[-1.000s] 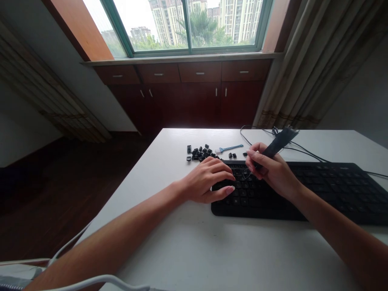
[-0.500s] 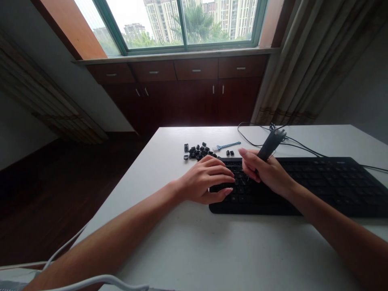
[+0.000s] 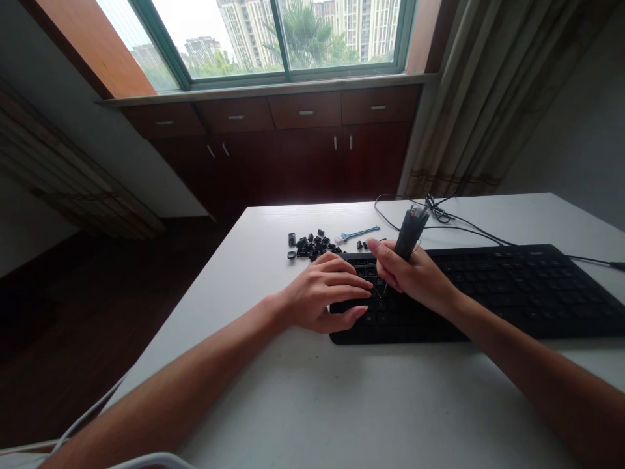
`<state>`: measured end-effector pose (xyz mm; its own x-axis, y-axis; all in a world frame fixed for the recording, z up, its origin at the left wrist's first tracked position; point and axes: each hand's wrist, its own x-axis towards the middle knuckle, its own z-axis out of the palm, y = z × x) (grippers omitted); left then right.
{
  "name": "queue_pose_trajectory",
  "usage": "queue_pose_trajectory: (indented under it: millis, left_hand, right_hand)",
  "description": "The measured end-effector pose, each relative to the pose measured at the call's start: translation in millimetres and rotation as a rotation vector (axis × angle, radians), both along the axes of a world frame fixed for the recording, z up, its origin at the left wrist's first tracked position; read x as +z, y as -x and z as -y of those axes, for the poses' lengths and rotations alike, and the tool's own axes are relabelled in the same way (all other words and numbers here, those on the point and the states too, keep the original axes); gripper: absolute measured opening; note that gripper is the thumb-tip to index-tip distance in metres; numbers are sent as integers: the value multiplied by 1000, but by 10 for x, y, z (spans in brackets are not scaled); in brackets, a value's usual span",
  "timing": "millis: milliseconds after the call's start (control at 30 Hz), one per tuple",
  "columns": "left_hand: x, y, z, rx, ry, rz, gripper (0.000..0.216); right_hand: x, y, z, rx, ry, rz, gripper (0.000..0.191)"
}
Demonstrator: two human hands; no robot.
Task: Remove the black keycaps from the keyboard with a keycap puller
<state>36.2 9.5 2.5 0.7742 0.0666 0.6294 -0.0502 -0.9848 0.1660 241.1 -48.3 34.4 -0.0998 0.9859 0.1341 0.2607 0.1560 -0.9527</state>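
Observation:
A black keyboard point(image 3: 508, 293) lies across the white table, with some key places bare at its left end. My left hand point(image 3: 325, 294) rests on that left end, palm down, its fingers apart and holding nothing. Just to its right, my right hand point(image 3: 415, 273) is closed around the black handle of a keycap puller point(image 3: 411, 234). The puller leans upright, and its thin wires reach down to the keys near my left fingertips. Whether the wires grip a key is too small to tell. Loose black keycaps point(image 3: 312, 245) lie piled behind my left hand.
Behind the keyboard lies a small blue brush point(image 3: 361, 232) with pale bristles. A bundled black cable point(image 3: 434, 207) curves over the table's back right. In the lower left corner runs a white cable point(image 3: 151, 460). Dark wooden cabinets point(image 3: 307, 156) stand beyond the table, below a window.
The keycap puller is more upright now, and its top has tipped left. The whole view has shifted slightly. My left hand stays on the keyboard's left end.

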Motion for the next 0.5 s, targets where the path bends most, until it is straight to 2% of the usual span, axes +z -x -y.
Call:
queue_pose_trajectory:
  millis: [167, 367, 500]
  left_hand:
    - [13, -13, -3, -1, 7, 6, 27]
    - [-2, -7, -5, 10, 4, 10, 27]
    - [21, -4, 5, 21, 2, 11, 25]
  right_hand:
    - [-34, 26, -22, -6, -45, 61, 58]
    - [-58, 22, -49, 43, 54, 94, 59]
    - [-81, 76, -119, 25, -86, 124, 54]
